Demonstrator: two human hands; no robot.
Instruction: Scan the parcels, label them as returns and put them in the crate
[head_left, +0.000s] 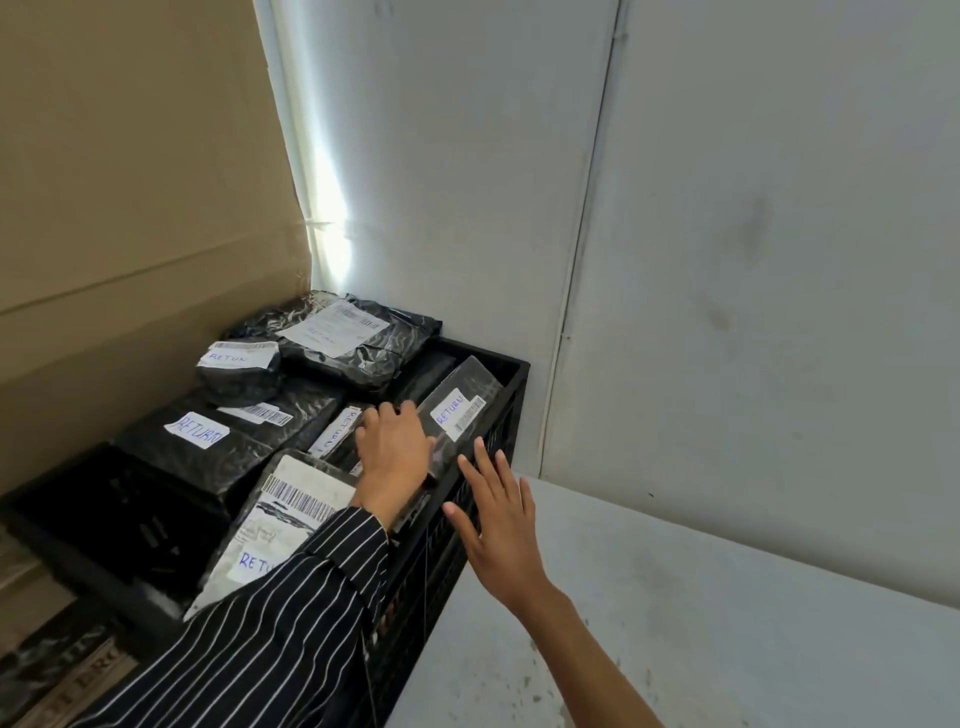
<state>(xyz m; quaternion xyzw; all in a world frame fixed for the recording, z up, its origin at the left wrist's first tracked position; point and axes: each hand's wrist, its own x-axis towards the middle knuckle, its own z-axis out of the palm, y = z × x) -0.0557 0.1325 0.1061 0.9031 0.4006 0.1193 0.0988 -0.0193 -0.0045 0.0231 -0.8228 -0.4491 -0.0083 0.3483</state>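
Reaching into the black crate (519, 370), the left hand (396, 451) lies knuckles-up against a slim dark parcel (457, 415). This parcel leans on the crate's right wall, at 1 o'clock from the hand. The fingers bend down out of sight, so whether they pinch the parcel cannot be told. At 4 o'clock the right hand (500, 530) hovers just beside the crate's outer wall, fingers straight and spread, holding nothing. At 7 o'clock a pale parcel (291, 499) lies under the striped sleeve (291, 623). More black parcels (234, 457) (handwritten return labels on them) pile up at 10 o'clock. A grey table (727, 623) lies at 5 o'clock.
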